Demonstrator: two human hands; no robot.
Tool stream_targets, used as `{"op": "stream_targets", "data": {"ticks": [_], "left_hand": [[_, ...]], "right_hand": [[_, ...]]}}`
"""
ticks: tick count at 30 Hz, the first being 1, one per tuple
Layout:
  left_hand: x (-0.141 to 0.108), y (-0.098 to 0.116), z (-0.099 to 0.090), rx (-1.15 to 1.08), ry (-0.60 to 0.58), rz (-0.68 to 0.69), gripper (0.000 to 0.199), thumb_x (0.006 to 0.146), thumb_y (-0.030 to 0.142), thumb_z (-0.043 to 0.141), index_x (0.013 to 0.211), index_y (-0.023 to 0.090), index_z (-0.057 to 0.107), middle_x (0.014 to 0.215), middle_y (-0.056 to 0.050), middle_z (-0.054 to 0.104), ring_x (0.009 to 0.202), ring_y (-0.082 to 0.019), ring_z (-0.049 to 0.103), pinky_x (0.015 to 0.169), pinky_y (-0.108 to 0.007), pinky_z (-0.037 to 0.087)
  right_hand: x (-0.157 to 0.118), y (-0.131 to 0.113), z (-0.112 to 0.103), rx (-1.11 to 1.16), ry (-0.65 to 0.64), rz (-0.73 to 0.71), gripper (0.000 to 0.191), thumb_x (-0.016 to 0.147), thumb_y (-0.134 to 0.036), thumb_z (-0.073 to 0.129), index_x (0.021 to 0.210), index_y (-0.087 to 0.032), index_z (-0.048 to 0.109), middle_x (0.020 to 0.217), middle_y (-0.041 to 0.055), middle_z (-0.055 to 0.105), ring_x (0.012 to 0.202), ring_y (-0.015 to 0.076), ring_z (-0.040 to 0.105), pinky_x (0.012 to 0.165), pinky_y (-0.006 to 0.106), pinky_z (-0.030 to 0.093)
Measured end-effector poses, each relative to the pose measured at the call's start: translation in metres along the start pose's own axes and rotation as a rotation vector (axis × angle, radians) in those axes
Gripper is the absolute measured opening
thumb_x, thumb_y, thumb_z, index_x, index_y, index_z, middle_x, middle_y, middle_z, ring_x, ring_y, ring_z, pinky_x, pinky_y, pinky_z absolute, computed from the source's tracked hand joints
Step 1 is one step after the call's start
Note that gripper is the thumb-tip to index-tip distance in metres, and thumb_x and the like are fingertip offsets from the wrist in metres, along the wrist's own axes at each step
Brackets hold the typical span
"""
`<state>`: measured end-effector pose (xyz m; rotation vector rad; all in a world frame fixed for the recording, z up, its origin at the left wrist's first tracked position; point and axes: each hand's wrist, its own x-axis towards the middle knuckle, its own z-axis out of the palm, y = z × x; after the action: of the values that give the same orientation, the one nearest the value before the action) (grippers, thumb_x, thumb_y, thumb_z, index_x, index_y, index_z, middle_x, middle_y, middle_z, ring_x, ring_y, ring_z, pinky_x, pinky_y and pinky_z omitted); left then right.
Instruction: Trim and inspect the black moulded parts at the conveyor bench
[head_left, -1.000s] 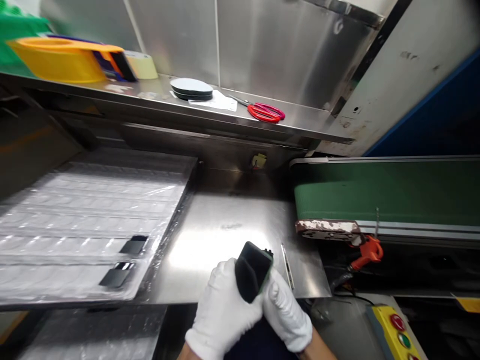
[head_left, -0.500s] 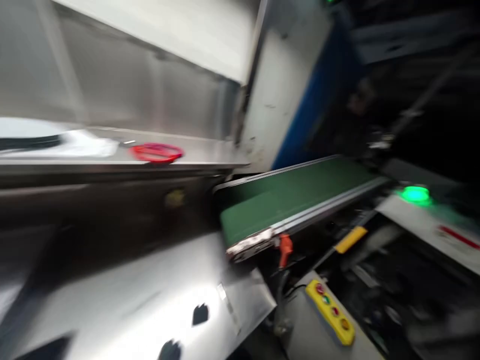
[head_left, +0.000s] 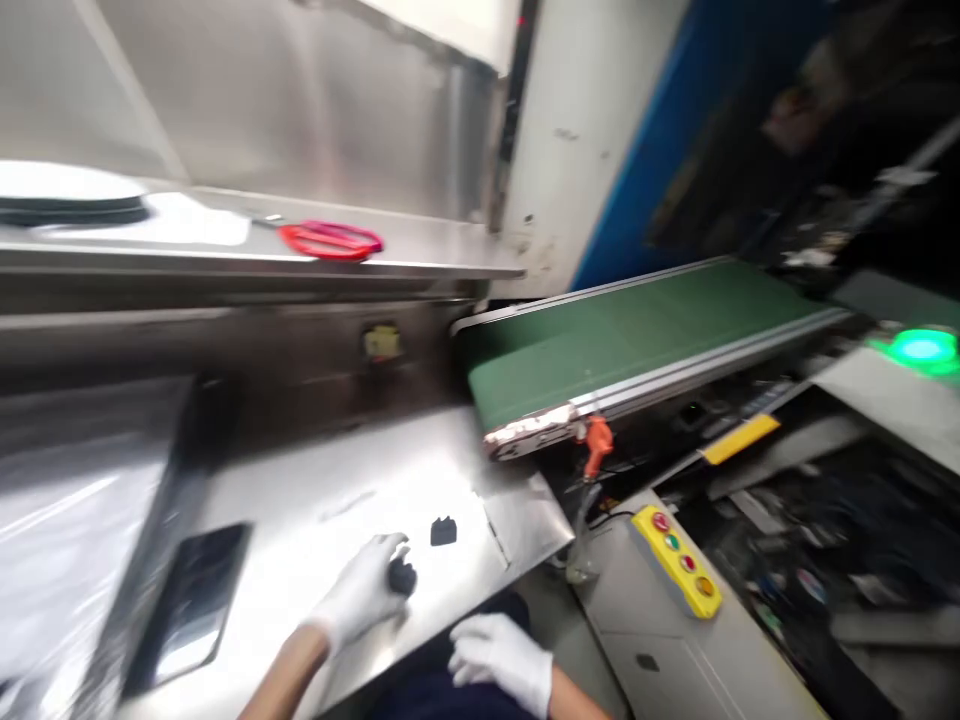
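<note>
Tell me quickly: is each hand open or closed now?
Left hand: curled at a small black piece; firm grip cannot be told.
Right hand: open, loosely bent, nothing visible in it.

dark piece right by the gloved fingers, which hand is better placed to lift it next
Likely the left hand: its fingers are right at the dark piece, though blur hides whether they grip it. The right hand is farther off, below the near edge of the metal table.
</note>
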<state>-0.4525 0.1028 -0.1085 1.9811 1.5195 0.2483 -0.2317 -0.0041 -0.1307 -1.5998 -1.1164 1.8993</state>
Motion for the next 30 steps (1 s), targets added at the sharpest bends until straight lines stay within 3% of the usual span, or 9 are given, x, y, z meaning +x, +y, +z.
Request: {"op": "stream_targets", "data": {"ticks": [3, 9, 15, 18, 20, 22, 26, 30], "left_hand": [[-0.005, -0.009, 0.018, 0.027, -0.048, 0.021, 0.048, 0.05, 0.017, 0.064, 0.098, 0.018, 0.059, 0.102, -0.008, 0.053, 0.093, -0.025, 0.049, 0.078, -0.034, 0.041], [-0.003, -0.014, 0.029, -0.048, -0.066, -0.068, 0.03, 0.054, 0.013, 0.063, 0.083, 0.019, 0.061, 0.097, -0.005, 0.054, 0.084, -0.019, 0.052, 0.071, -0.028, 0.041], [-0.009, -0.022, 0.027, -0.101, 0.055, -0.178, 0.035, 0.058, 0.016, 0.063, 0.093, 0.019, 0.061, 0.103, -0.005, 0.054, 0.094, -0.022, 0.05, 0.076, -0.031, 0.041], [-0.013, -0.029, 0.024, -0.121, 0.131, -0.228, 0.058, 0.058, 0.019, 0.064, 0.116, 0.02, 0.056, 0.114, -0.008, 0.053, 0.104, -0.026, 0.048, 0.079, -0.034, 0.042], [-0.023, -0.033, 0.025, -0.159, 0.176, -0.252, 0.077, 0.059, 0.022, 0.066, 0.134, 0.021, 0.045, 0.124, -0.008, 0.05, 0.112, -0.027, 0.046, 0.086, -0.035, 0.042], [-0.037, -0.038, 0.032, -0.214, 0.215, -0.284, 0.084, 0.063, 0.027, 0.067, 0.141, 0.021, 0.038, 0.13, -0.008, 0.047, 0.117, -0.026, 0.045, 0.093, -0.035, 0.04], [-0.057, -0.042, 0.051, -0.348, 0.264, -0.33, 0.073, 0.072, 0.028, 0.062, 0.139, 0.014, 0.037, 0.133, -0.009, 0.047, 0.12, -0.019, 0.046, 0.101, -0.027, 0.037], [-0.046, -0.038, 0.053, -0.395, 0.273, -0.323, 0.074, 0.072, 0.034, 0.064, 0.139, 0.017, 0.037, 0.132, -0.008, 0.047, 0.119, -0.019, 0.046, 0.1, -0.027, 0.038]], "right_hand": [[0.006, 0.008, 0.006, -0.078, -0.055, 0.008, 0.064, 0.069, -0.045, 0.06, 0.12, -0.005, 0.057, 0.099, 0.0155, 0.064, 0.08, 0.0158, 0.063, 0.07, 0.025, 0.043], [0.016, 0.009, 0.017, -0.196, -0.102, -0.064, 0.05, 0.071, -0.025, 0.057, 0.116, -0.003, 0.062, 0.08, 0.0079, 0.062, 0.07, 0.0138, 0.056, 0.067, 0.026, 0.039], [0.021, 0.007, 0.025, -0.194, 0.011, -0.116, 0.039, 0.069, -0.021, 0.057, 0.102, -0.005, 0.068, 0.078, 0.0086, 0.064, 0.07, 0.016, 0.058, 0.067, 0.027, 0.042], [0.023, -0.003, 0.024, -0.154, 0.11, -0.173, 0.035, 0.074, -0.027, 0.055, 0.096, -0.004, 0.068, 0.08, 0.0116, 0.065, 0.064, 0.0162, 0.057, 0.06, 0.027, 0.041], [0.024, -0.01, 0.021, -0.123, 0.189, -0.224, 0.035, 0.076, -0.031, 0.055, 0.094, -0.004, 0.066, 0.083, 0.0125, 0.064, 0.066, 0.0161, 0.057, 0.062, 0.028, 0.042], [0.025, -0.015, 0.016, -0.1, 0.24, -0.246, 0.037, 0.076, -0.033, 0.055, 0.096, -0.004, 0.065, 0.082, 0.0123, 0.063, 0.068, 0.0162, 0.056, 0.065, 0.028, 0.043], [0.029, -0.013, 0.014, -0.106, 0.201, -0.218, 0.034, 0.072, -0.029, 0.055, 0.091, -0.003, 0.065, 0.074, 0.0099, 0.061, 0.065, 0.0154, 0.054, 0.062, 0.027, 0.04], [0.032, 0.003, 0.025, -0.178, 0.066, -0.12, 0.035, 0.066, -0.021, 0.054, 0.092, -0.003, 0.068, 0.066, 0.0066, 0.059, 0.06, 0.0147, 0.052, 0.06, 0.027, 0.038]]}}
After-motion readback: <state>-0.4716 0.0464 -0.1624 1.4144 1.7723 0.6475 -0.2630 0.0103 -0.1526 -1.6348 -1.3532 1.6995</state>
